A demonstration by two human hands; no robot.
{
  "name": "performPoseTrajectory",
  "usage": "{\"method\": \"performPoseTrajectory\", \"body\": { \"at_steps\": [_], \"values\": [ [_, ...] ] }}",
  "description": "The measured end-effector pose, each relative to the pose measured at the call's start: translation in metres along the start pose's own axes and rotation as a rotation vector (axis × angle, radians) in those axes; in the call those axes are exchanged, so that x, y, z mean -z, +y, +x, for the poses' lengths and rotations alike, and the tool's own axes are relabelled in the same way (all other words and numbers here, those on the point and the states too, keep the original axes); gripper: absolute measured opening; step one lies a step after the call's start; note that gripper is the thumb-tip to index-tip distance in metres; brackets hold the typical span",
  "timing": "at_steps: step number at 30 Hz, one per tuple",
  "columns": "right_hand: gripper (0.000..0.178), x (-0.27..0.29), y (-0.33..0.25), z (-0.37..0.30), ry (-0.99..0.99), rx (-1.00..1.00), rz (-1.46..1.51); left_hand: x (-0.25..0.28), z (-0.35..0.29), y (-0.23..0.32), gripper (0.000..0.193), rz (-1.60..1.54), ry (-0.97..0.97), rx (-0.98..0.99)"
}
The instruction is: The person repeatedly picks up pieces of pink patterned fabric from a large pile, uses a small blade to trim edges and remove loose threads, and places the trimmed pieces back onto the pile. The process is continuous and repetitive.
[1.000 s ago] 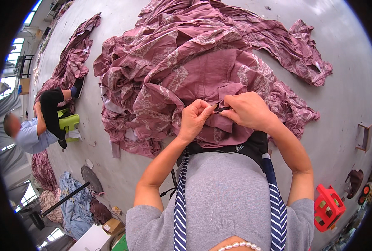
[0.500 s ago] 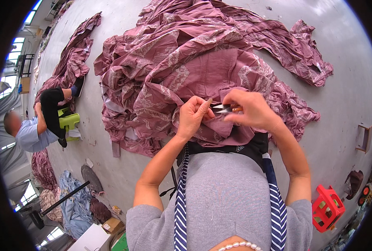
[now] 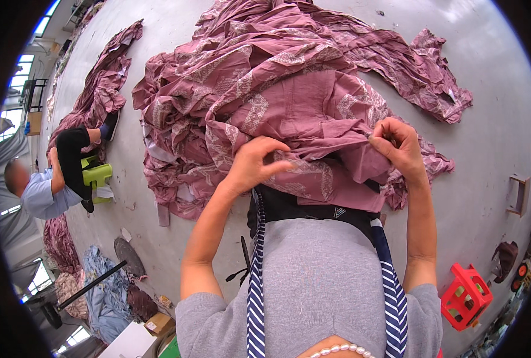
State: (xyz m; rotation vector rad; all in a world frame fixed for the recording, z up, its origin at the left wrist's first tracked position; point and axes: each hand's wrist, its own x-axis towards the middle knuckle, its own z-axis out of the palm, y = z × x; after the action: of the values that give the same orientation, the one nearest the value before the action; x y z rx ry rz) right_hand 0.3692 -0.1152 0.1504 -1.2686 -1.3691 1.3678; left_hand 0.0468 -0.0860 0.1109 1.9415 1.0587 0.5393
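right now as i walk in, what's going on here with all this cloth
A seated person's right hand pinches a fold of the mauve cloth; the left hand is at the cloth too, thumb and fingers apart. Most of the cloth lies heaped in front. Off to the left, a co-worker sits on a green stool.

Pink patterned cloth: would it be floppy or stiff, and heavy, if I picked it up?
The pink patterned cloth would probably flop, since it lies in loose folds. Lifted together, it may feel heavy, because there's such a big heap.
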Motion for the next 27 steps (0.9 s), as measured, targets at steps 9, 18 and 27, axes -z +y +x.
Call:
{"method": "performPoseTrajectory", "body": {
  "at_steps": [9,18,27],
  "values": [
    [0.013,-0.004,-0.011,0.007,0.043,0.092,0.006,-0.028,0.016,0.022,0.036,0.031,-0.027,-0.083],
    [0.015,0.030,0.015,0.052,0.170,0.097,0.023,0.017,0.003,0.008,0.026,-0.451,-0.280,0.412],
    [0.012,0.024,0.044,0.099,0.125,0.073,0.073,0.048,0.012,0.012,0.016,-0.911,-0.039,0.443]
  ]
}}
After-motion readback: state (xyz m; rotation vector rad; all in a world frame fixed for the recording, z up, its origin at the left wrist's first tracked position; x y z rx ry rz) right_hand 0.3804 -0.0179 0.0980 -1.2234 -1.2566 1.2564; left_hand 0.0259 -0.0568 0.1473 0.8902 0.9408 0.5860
